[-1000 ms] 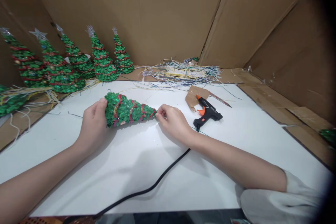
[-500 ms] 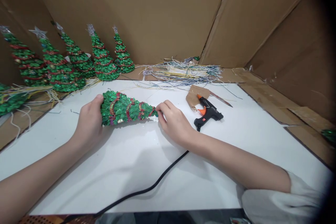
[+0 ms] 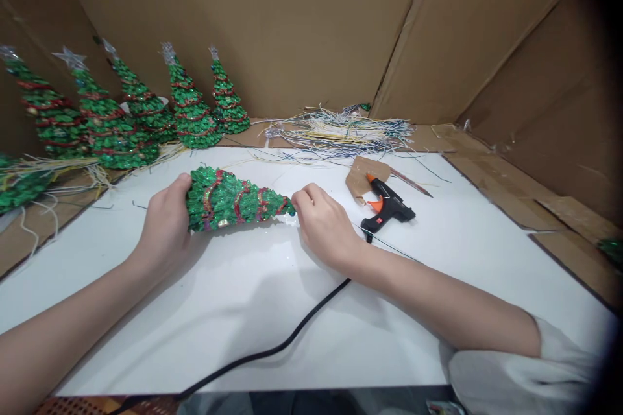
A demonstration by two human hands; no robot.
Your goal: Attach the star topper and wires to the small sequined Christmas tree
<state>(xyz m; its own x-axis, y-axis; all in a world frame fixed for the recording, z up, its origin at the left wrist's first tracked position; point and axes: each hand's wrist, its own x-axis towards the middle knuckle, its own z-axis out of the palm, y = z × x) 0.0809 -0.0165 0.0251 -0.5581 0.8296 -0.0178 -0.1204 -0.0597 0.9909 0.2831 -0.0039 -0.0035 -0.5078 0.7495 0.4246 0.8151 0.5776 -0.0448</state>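
I'm having the left hand clamp the green tree by its broad base, presumably for steadiness, while the right hand is pinching its narrow tip; whether that pinch is hiding anything, I cannot tell. The tree is pointing sideways between the two hands. Beyond the right hand, the glue gun is lying probably for easy reach, its nozzle resting over a cardboard scrap, likely for catching drips.

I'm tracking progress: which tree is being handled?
The tree held sideways, left hand at its base, right hand at its tip; no hand touches the star-topped trees.
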